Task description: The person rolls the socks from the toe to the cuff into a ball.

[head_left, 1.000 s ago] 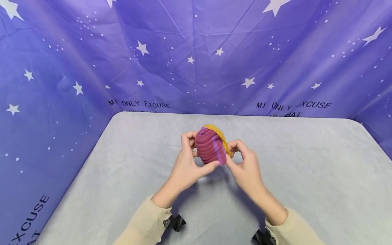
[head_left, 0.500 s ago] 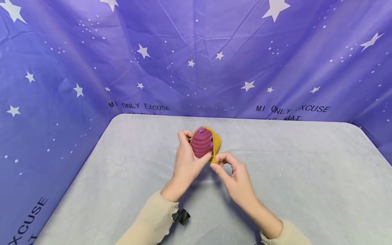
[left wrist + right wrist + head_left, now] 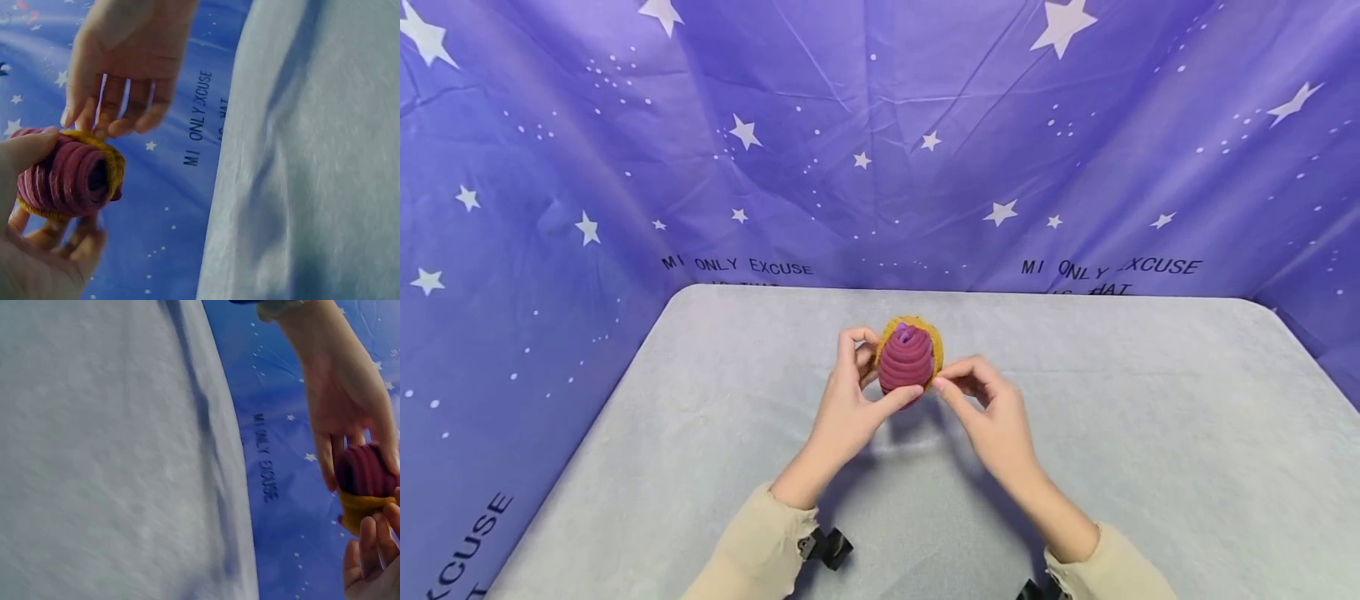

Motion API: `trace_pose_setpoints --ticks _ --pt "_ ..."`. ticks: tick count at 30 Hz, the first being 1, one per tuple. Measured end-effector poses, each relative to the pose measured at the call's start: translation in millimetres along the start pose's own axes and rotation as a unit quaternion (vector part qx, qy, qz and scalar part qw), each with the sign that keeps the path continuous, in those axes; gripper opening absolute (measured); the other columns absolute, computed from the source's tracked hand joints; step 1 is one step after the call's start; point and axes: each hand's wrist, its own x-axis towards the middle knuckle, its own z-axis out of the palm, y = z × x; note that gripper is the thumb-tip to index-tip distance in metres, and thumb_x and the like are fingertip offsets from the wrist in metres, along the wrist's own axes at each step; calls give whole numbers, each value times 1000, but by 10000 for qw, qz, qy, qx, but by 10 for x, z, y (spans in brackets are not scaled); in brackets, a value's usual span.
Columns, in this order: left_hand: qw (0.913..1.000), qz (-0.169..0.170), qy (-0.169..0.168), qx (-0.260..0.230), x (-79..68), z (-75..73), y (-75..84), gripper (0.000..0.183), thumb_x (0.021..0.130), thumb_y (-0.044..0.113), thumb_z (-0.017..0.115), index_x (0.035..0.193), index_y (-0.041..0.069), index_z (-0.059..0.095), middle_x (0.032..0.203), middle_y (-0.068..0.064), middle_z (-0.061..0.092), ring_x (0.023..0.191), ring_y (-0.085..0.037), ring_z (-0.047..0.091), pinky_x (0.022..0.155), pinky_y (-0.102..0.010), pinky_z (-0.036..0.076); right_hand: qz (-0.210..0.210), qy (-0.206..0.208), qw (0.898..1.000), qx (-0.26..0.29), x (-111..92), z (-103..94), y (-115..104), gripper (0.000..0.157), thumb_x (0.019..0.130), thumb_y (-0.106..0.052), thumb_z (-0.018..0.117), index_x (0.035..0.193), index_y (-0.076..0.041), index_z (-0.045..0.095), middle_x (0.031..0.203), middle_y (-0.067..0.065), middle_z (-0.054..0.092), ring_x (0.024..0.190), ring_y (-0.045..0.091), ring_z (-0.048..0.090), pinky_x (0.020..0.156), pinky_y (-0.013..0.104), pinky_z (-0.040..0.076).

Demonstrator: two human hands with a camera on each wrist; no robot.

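Held up over the table is a rolled-up sock (image 3: 906, 362), an egg-shaped ribbed maroon bundle with a little purple at its top. A mustard yellow edge (image 3: 938, 346) of the knit wraps round its back and sides. My left hand (image 3: 850, 408) grips the sock from the left, thumb across its front and fingers behind. At the lower right, my right hand (image 3: 1000, 417) pinches the mustard edge between thumb and fingertips. In the left wrist view the coiled end of the sock (image 3: 62, 175) shows. The right wrist view catches the sock (image 3: 369, 475) between both hands.
A grey cloth-covered table (image 3: 1150, 417) with rounded far corners lies beneath the hands. Behind and beside it hangs a purple-blue curtain (image 3: 820, 167) with white stars and lettering. A small black camera (image 3: 829, 548) sits at the left cuff, another at the right.
The sock has turned so its maroon front faces up with mustard round it. My right hand's pinch went from the right side down to the bottom, then slightly back up.
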Motion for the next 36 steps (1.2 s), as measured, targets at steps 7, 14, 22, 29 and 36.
trace_pose_setpoints --ticks 7,14,22,29,36 --pt "9987 383 -111 304 -28 54 45 63 78 6 84 120 7 37 119 -11 59 120 -25 60 92 -28 57 64 216 9996 -160 99 -71 -61 15 93 2 65 107 5 64 94 16 70 80 1 63 73 15 56" --pt "9954 216 59 932 -28 87 30 49 87 9 74 116 6 35 109 -12 56 102 -21 61 79 -26 59 -243 39 9992 -327 105 -30 -15 5 92 5 60 94 2 64 80 10 66 73 3 58 69 15 52" --pt "9899 -458 147 1336 61 72 -39 48 83 16 69 116 9 35 92 -11 58 63 -11 52 57 -26 49 -769 -336 9958 -355 -30 11 -11 7 89 4 56 91 0 61 79 4 61 74 4 55 66 18 48" --pt "9834 -418 211 1755 69 83 -79 53 82 15 73 122 9 37 100 -12 60 72 -16 55 65 -31 50 -954 -326 9922 -727 -69 46 4 11 87 6 59 90 -5 60 80 0 61 76 4 55 69 19 50" --pt "9694 185 -133 2445 -2 92 -24 65 85 19 79 140 9 46 123 -10 57 107 -22 63 88 -34 58 154 -123 9978 -633 68 -40 -52 12 96 -6 62 106 0 62 96 10 69 82 6 63 69 21 57"
